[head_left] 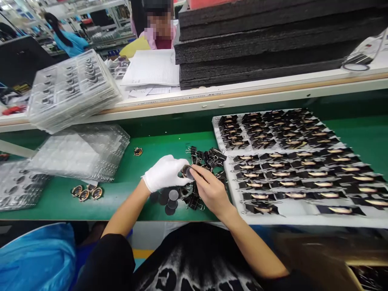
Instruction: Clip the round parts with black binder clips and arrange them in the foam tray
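Observation:
My left hand [165, 173], in a white glove, pinches a small round watch case [183, 171]. My bare right hand [212, 192] has its fingers closed on a dark round disc [189, 173] at the face of that case; whether the disc sits in the case or only touches it I cannot tell. Below my left hand lie several loose dark discs [171, 204] on the green bench. Black binder clips [212, 157] are heaped behind and beneath my hands. To the left rest several gold-rimmed watch cases [84, 195], and a single case [138, 151] lies further back.
White foam trays [230, 182] on the right carry rows of clipped pieces. Clear plastic trays [87, 151] are stacked on the left, with more trays [72, 87] on the shelf edge [194, 101]. Black foam sheets [257, 44] stand behind it. Other people sit beyond.

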Demonstrator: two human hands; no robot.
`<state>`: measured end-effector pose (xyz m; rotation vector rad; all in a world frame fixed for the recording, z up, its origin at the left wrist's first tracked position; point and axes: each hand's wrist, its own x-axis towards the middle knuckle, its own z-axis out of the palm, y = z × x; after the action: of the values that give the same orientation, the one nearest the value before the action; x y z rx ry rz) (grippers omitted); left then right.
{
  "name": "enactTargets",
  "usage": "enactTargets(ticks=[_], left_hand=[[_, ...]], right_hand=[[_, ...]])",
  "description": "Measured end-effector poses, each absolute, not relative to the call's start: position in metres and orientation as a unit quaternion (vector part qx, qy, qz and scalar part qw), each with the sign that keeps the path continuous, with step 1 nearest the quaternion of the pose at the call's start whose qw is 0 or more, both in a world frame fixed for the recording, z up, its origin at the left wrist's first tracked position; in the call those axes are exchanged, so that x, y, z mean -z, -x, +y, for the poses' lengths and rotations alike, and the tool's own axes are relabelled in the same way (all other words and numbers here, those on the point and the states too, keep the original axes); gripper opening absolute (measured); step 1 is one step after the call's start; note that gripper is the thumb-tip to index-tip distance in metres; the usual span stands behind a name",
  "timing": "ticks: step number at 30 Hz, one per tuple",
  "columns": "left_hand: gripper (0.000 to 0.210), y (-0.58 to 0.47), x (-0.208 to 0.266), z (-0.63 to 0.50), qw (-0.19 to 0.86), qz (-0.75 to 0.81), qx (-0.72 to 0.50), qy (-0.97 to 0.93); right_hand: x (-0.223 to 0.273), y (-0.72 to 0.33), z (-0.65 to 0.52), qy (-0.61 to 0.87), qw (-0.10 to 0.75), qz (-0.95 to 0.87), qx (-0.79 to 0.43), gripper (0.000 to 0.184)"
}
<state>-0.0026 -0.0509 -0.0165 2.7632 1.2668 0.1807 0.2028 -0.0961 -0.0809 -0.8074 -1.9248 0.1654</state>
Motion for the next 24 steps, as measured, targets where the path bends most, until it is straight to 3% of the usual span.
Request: enactTargets(ticks=[3, 6, 8, 11, 13, 16, 21, 24], left_hand=[[0.039, -0.008, 0.021, -0.048, 0.046, 0.399, -0.089, -0.911], [0.032, -0.014, 0.022, -0.044, 0.107, 0.379, -0.11, -0.913], [0.036, -0.017, 0.02, -0.046, 0.182, 0.36, -0.138, -0.904], [0.06, -0.023, 0.02, -0.051, 0.352, 0.358, -0.201, -0.842], [0.05, -0.025, 0.023, -0.05, 0.445, 0.388, -0.248, -0.768], [0.024, -0.02, 0.027, -0.035, 0.491, 0.435, -0.299, -0.693], [0.023, 0.01, 0.028, 0.004, 0.435, 0.576, -0.35, -0.597], [0.023, 0.025, 0.027, 0.015, 0.416, 0.593, -0.354, -0.592]], right_hand=[[0.08, -0.208, -0.1, 0.348, 0.45, -0.82, -0.067, 0.076], [0.077, -0.21, -0.109, 0.39, 0.466, -0.783, -0.135, 0.063], [0.075, -0.21, -0.114, 0.427, 0.514, -0.715, -0.206, 0.047], [0.071, -0.209, -0.117, 0.457, 0.574, -0.604, -0.311, 0.035], [0.064, -0.21, -0.111, 0.461, 0.568, -0.582, -0.357, 0.034], [0.045, -0.216, -0.082, 0.453, 0.466, -0.667, -0.364, 0.048], [0.03, -0.209, 0.02, 0.414, 0.231, -0.853, -0.219, 0.045], [0.04, -0.191, 0.076, 0.398, 0.121, -0.869, -0.267, 0.044]])
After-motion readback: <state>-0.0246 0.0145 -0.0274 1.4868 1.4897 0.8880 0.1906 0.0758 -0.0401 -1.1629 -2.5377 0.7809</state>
